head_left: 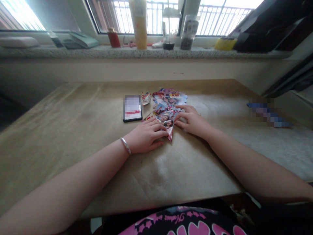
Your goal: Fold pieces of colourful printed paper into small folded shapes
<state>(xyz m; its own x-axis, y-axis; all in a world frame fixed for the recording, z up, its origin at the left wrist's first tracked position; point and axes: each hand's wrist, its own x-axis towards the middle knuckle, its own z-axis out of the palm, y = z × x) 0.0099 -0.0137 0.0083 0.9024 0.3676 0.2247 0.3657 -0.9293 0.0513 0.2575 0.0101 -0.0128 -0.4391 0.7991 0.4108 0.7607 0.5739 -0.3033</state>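
Pressing w/ both hands: left hand (146,135) & right hand (192,121) are resting fingers flat, released, on the colourful glossy printed paper sheet (168,104) mid brown paper-covered bench (73,130), by a black phone (132,108). Folding is looking partway: near tip creased, far edge lying ragged, unfolded.

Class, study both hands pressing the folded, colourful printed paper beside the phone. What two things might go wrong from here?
1. The folded colourful printed paper has a ragged far edge, and small torn paper scraps lie beside it; hard pressing by the left hand and right hand might tear it further.
2. The black rectangular phone lies close to the left hand; a sideways sweep may knock it across the tan table.
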